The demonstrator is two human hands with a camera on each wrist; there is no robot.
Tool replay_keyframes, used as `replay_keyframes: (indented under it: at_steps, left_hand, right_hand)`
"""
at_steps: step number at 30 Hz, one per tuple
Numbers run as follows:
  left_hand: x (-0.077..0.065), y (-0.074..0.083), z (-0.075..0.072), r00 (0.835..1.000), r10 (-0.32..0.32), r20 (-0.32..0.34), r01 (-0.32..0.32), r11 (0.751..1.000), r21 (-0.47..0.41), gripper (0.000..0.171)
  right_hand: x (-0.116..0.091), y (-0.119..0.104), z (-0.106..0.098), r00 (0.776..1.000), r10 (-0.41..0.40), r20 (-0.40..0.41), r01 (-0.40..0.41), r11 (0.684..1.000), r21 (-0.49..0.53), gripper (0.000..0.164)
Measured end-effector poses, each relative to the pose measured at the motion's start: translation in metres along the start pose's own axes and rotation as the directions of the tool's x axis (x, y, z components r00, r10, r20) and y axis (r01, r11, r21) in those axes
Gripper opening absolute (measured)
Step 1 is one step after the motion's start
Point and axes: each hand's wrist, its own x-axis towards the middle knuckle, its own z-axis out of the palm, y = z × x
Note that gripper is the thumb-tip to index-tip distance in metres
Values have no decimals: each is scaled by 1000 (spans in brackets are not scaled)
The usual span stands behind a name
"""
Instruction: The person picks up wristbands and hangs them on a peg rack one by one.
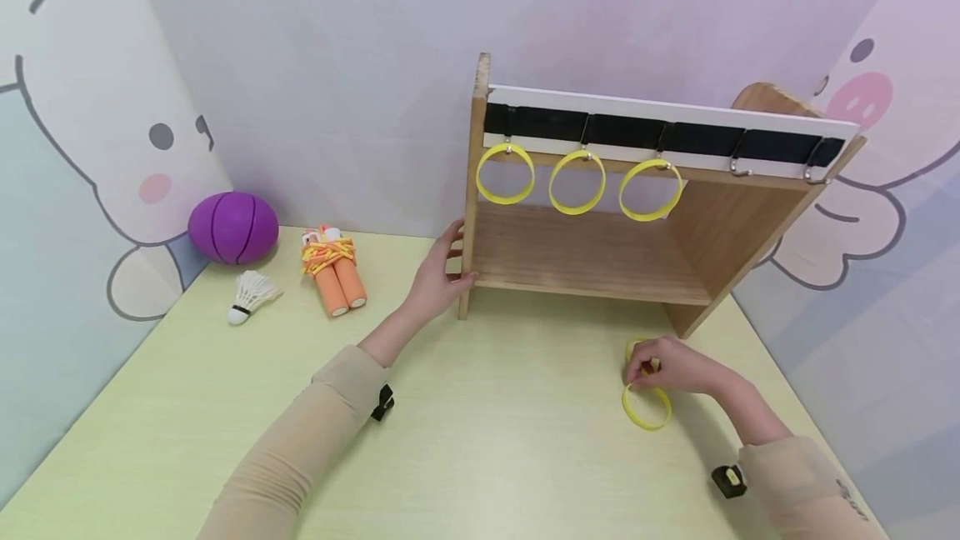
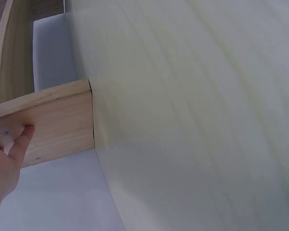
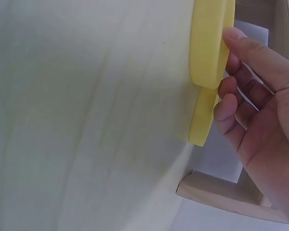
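Right wrist view: hand (image 3: 267, 110) pinches yellow ring (image 3: 209, 43).

The rings (image 3: 206, 43) are yellow, the wood-grained rack (image 1: 585, 244) brown, the ball (image 1: 228, 227) purple.

There are five rings (image 3: 209, 43), five hooks (image 1: 741, 170), two hands (image 1: 433, 277), one rack (image 1: 585, 244), ball (image 1: 233, 227), shuttlecock (image 1: 252, 293) and skipping rope (image 1: 330, 257).

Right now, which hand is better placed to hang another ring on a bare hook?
Right, I'd judge: the right hand pinches a yellow ring, and both bare hooks are toward its side of the rack. The left hand touches the rack's left side panel.
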Motion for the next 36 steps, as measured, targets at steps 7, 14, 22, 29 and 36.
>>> replay_keyframes:
  at_steps: [7,14,22,29,36]
  left_hand:
    - [0,0,0,1000,-2,2,2,1000,-4,88]
    - [0,-1,1,1000,-5,1,5,1000,-10,89]
    - [0,0,1,1000,-21,1,21,1000,-8,89]
    - [0,0,1,1000,-12,3,12,1000,-11,89]
    - [0,1,0,1000,-9,3,9,1000,-13,88]
  right_hand:
    - [-1,-3,-5,1000,8,-14,-8,1000,5,13]
    - [-2,-16,-17,997,74,-17,-74,997,-2,12]
    - [-1,-27,-28,996,81,-46,-82,997,-13,12]
    - [1,-40,-37,992,89,-86,-91,995,-29,11]
    - [1,-45,-47,986,91,-138,-102,992,-75,11]
